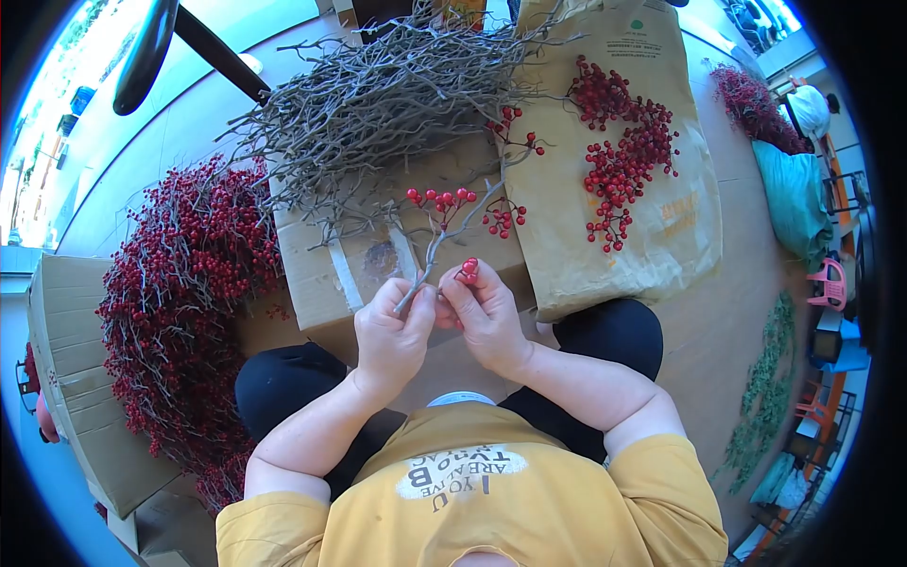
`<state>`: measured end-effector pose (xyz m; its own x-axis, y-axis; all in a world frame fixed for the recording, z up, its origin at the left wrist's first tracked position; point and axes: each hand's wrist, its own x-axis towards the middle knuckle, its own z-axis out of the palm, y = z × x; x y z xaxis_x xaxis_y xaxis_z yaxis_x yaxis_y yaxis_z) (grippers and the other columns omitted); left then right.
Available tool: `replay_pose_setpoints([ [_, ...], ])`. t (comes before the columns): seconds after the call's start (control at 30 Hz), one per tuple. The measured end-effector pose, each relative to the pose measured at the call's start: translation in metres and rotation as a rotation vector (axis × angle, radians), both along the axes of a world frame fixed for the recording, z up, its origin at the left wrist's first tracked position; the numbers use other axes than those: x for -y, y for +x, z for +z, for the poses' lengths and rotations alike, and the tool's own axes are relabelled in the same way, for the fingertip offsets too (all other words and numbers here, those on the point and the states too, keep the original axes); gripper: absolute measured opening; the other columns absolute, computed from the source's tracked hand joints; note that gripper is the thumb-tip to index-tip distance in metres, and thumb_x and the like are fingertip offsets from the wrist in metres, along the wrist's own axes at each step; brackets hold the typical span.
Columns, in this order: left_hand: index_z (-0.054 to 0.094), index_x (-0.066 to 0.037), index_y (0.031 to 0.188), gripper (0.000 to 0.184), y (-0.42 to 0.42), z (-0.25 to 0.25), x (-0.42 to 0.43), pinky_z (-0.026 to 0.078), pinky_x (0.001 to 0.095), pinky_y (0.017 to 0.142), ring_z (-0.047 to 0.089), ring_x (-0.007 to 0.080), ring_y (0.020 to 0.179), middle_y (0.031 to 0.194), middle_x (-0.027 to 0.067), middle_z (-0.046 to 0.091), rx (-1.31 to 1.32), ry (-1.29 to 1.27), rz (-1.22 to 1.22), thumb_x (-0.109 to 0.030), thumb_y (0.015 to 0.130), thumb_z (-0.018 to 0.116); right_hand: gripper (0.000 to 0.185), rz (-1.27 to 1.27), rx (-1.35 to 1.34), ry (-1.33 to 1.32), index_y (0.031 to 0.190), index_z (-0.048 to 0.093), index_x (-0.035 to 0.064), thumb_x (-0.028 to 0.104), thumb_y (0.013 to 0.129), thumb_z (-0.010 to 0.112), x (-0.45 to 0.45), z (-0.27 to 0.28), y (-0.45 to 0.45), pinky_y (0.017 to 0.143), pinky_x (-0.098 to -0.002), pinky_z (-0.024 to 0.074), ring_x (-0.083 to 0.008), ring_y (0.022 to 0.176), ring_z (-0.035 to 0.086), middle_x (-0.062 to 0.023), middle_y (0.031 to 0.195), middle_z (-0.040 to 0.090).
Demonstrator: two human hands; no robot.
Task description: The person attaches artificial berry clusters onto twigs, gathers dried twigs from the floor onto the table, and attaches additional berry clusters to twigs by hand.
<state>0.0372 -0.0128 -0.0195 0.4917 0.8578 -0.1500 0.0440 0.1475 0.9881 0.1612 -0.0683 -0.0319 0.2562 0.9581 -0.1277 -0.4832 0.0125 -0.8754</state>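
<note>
My left hand [392,331] pinches the lower end of a grey artificial branch [444,241], which slants up and to the right. Clusters of red berries [441,198] sit on its twigs. Close beside it, my right hand [484,321] has thumb and fingers pressed together on a small sprig of red berries [467,271], near the branch's lower part. Whether that sprig touches the branch is hidden by the fingers. Beyond both hands, a cardboard box [312,255] bears a heap of bare grey branches [378,104].
Loose berry sprigs [624,151] lie on a brown paper sack [675,246] at the right. A large pile of berry branches [179,312] stands at the left by an open carton [76,378]. Green foliage [765,397] and a pink stool [829,283] are farther right.
</note>
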Motion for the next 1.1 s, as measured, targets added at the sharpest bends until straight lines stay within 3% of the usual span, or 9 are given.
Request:
replay_pose_setpoints([
  [0.27, 0.058, 0.003, 0.098, 0.011, 0.003, 0.003, -0.009, 0.049, 0.0216, 0.063, 0.063, 0.0119, 0.067, 0.077, 0.0073, 0.066, -0.051, 0.156, -0.062, -0.004, 0.094, 0.051, 0.012, 0.123, 0.198, 0.005, 0.096, 0.053, 0.0032, 0.015, 0.094, 0.054, 0.000, 0.004, 0.021, 0.074, -0.0257, 0.0501, -0.0122, 0.088, 0.059, -0.0044, 0.089, 0.059],
  [0.4, 0.056, 0.004, 0.100, 0.012, -0.009, 0.008, -0.014, 0.050, 0.0234, 0.069, 0.065, 0.0132, 0.072, 0.080, 0.0100, 0.067, -0.092, 0.568, 0.018, -0.004, 0.095, 0.048, 0.023, -0.276, 1.006, 0.290, 0.100, 0.054, 0.0039, 0.021, 0.087, 0.062, 0.014, 0.015, 0.063, 0.090, -0.0387, 0.0423, -0.0301, 0.103, 0.054, -0.0132, 0.100, 0.058],
  [0.43, 0.055, 0.004, 0.099, 0.010, -0.011, 0.015, -0.013, 0.045, 0.0316, 0.085, 0.065, 0.0136, 0.074, 0.079, 0.0104, 0.067, -0.057, 0.562, 0.050, -0.001, 0.094, 0.048, 0.029, -0.374, 1.114, 0.264, 0.103, 0.055, 0.0040, 0.023, 0.084, 0.064, 0.020, 0.010, 0.085, 0.094, -0.0416, 0.0388, -0.0347, 0.109, 0.050, -0.0155, 0.104, 0.057],
  [0.47, 0.054, 0.004, 0.099, 0.008, -0.014, 0.019, -0.013, 0.040, 0.0398, 0.100, 0.066, 0.0139, 0.077, 0.078, 0.0108, 0.067, -0.027, 0.555, 0.090, 0.002, 0.093, 0.048, 0.031, -0.547, 1.237, 0.149, 0.107, 0.055, 0.0055, 0.022, 0.082, 0.065, 0.025, 0.005, 0.110, 0.092, -0.0418, 0.0398, -0.0345, 0.107, 0.051, -0.0155, 0.106, 0.056],
  [0.57, 0.053, 0.003, 0.103, 0.013, -0.027, 0.024, -0.019, 0.038, 0.0404, 0.103, 0.067, 0.0166, 0.081, 0.080, 0.0123, 0.067, 0.099, 0.696, 0.133, 0.003, 0.093, 0.045, 0.036, -0.672, 1.630, -0.327, 0.112, 0.056, 0.0107, 0.018, 0.079, 0.066, 0.046, -0.003, 0.173, 0.089, -0.0449, 0.0421, -0.0345, 0.101, 0.053, -0.0159, 0.111, 0.054],
  [0.63, 0.054, 0.004, 0.102, 0.013, -0.037, 0.033, -0.018, 0.046, 0.0380, 0.095, 0.067, 0.0188, 0.079, 0.082, 0.0113, 0.066, 0.135, 0.706, 0.236, 0.001, 0.095, 0.044, 0.033, -0.454, 1.620, -0.654, 0.108, 0.057, 0.0125, 0.019, 0.077, 0.067, 0.059, -0.016, 0.187, 0.088, -0.0469, 0.0437, -0.0343, 0.099, 0.054, -0.0157, 0.109, 0.054],
  [0.9, 0.055, 0.006, 0.100, 0.019, -0.030, 0.054, -0.066, 0.054, 0.0277, 0.068, 0.064, 0.0175, 0.072, 0.083, 0.0125, 0.063, -0.182, 0.093, -0.062, -0.010, 0.091, 0.056, 0.017, -0.603, 1.531, -0.285, 0.094, 0.057, 0.0025, 0.008, 0.079, 0.063, 0.047, -0.023, 0.220, 0.066, -0.0338, 0.0510, -0.0226, 0.077, 0.061, -0.0145, 0.094, 0.059],
  [1.0, 0.055, 0.005, 0.103, 0.021, -0.032, 0.070, -0.066, 0.053, 0.0273, 0.068, 0.064, 0.0168, 0.073, 0.084, 0.0115, 0.063, -0.283, 0.200, -0.094, -0.011, 0.090, 0.057, 0.009, -0.542, 0.565, -0.152, 0.084, 0.057, 0.0035, 0.011, 0.086, 0.061, 0.044, 0.029, 0.194, 0.051, -0.0260, 0.0466, -0.0119, 0.060, 0.057, -0.0058, 0.078, 0.060],
  [1.1, 0.054, 0.004, 0.107, 0.027, -0.027, 0.080, -0.059, 0.052, 0.0257, 0.066, 0.063, 0.0152, 0.071, 0.084, 0.0099, 0.062, -0.207, 0.189, -0.057, -0.016, 0.090, 0.060, 0.019, -0.346, 0.640, -0.225, 0.089, 0.056, 0.0030, 0.021, 0.090, 0.060, 0.043, 0.046, 0.172, 0.048, -0.0225, 0.0436, -0.0064, 0.056, 0.053, -0.0014, 0.068, 0.059],
])
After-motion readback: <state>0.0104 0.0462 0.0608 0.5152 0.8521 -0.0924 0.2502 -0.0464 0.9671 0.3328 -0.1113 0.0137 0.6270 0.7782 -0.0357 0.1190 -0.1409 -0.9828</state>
